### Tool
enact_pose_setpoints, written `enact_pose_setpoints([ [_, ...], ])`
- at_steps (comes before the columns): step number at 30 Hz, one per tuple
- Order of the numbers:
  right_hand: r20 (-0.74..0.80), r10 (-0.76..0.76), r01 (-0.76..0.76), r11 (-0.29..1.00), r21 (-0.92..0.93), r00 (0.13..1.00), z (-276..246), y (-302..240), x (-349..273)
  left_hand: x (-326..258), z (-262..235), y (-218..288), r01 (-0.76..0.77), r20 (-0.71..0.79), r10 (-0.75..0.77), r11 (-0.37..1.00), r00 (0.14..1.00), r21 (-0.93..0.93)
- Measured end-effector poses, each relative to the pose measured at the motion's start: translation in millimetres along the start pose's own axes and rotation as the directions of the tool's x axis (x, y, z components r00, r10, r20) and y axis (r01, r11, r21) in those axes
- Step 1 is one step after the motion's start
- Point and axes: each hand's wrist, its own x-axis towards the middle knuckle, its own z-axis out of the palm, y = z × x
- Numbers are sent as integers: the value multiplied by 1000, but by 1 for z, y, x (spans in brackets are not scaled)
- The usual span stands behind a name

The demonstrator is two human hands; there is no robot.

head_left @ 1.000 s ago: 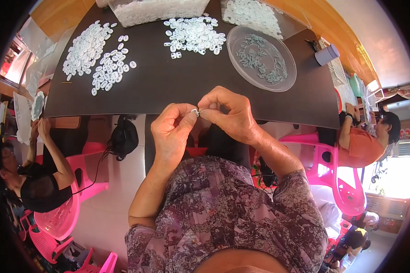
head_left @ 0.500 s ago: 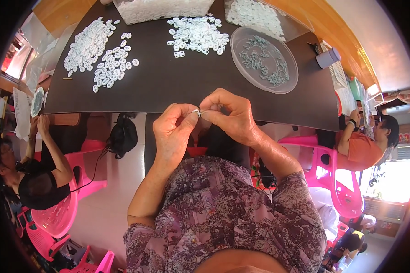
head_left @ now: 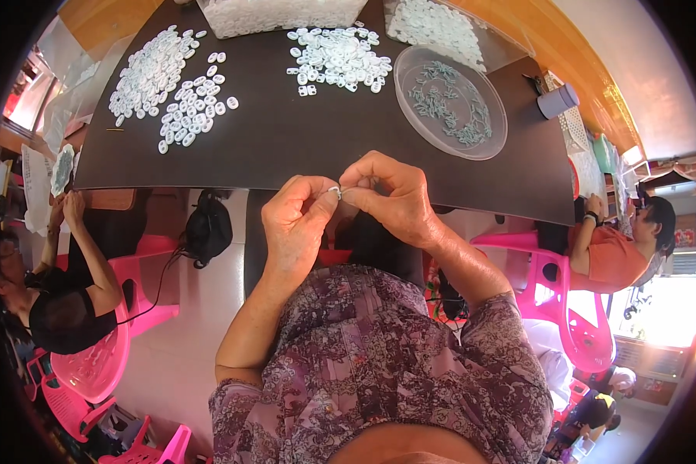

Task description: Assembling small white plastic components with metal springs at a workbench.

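My left hand (head_left: 300,220) and my right hand (head_left: 387,197) meet fingertip to fingertip at the near edge of a dark table (head_left: 286,139). Between them they pinch a small white ring-shaped part (head_left: 336,190); a thin metal piece seems to be with it, too small to tell. Heaps of the same white parts lie on the table: one at the far left (head_left: 151,73), a looser one beside it (head_left: 193,112), another at the far middle (head_left: 339,56). A clear round dish (head_left: 450,100) holding small grey-green pieces stands to the right.
A clear tub of white parts (head_left: 282,14) and a bag of them (head_left: 433,23) sit at the far edge. A grey cup (head_left: 558,100) is at the right. Persons sit on pink chairs at the left (head_left: 62,301) and right (head_left: 611,247). A black bag (head_left: 207,228) hangs below the table.
Both hands stay together at the table's edge on the small part; only slight finger movement shows. The view has shifted a little.
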Motion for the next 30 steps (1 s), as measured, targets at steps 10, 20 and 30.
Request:
enact_pose_setpoints([
  [10,-17,4,-5,998,-61,1000,7,1,2,-2,3,-10,-198,-37,215,944,976,263],
  [20,-23,-4,7,990,140,1000,13,6,6,3,0,-7,37,-84,-51,987,995,-156],
  [30,-79,-236,209,943,-260,969,18,13,17,8,8,-5,26,-153,-49,988,987,-150],
])
